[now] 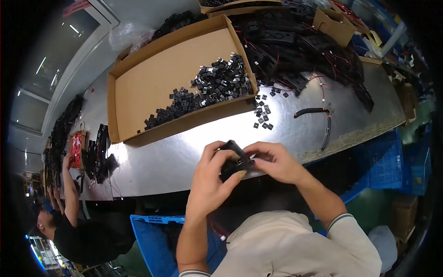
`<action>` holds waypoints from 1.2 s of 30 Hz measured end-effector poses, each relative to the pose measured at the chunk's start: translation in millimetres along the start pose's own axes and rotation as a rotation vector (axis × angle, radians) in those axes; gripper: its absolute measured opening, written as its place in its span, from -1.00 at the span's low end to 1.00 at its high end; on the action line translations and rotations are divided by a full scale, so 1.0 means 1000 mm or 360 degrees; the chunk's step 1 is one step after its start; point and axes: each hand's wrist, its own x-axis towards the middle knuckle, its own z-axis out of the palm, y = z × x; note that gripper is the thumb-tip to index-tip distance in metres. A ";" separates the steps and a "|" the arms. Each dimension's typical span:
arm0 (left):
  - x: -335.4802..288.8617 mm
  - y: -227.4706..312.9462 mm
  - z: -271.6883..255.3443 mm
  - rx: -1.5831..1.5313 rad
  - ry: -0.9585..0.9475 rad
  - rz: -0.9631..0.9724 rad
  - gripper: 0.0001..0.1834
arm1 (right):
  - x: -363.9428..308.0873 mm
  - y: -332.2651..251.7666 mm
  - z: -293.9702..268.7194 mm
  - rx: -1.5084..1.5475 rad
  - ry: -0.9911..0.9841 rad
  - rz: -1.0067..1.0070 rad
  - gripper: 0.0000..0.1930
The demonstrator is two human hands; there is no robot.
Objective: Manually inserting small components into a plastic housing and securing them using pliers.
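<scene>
Over the near edge of the metal table, my left hand (214,173) is closed around a black plastic housing (236,152), thumb on its lower side. At the housing's right side is my right hand (272,159), its thumb and index finger pinched together. Whatever sits between those fingertips is too small and covered to make out. Beyond my hands, several small black square parts (264,113) lie loose on the table. A shallow cardboard box (161,62) holds a heap of small black parts with metal tabs (221,78).
Cutting pliers (326,113) with black and orange handles lie opened at the right. Black housings with red wires (295,46) are piled at the back right. Blue crates (154,240) stand below the table edge. Another person (69,221) works at the far left, beside a red box (77,147).
</scene>
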 end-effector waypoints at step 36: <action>-0.002 -0.032 0.033 0.0662 0.0149 0.0109 -0.28 | 0.038 -0.035 -0.015 -0.1444 -0.0393 -0.0433 -0.85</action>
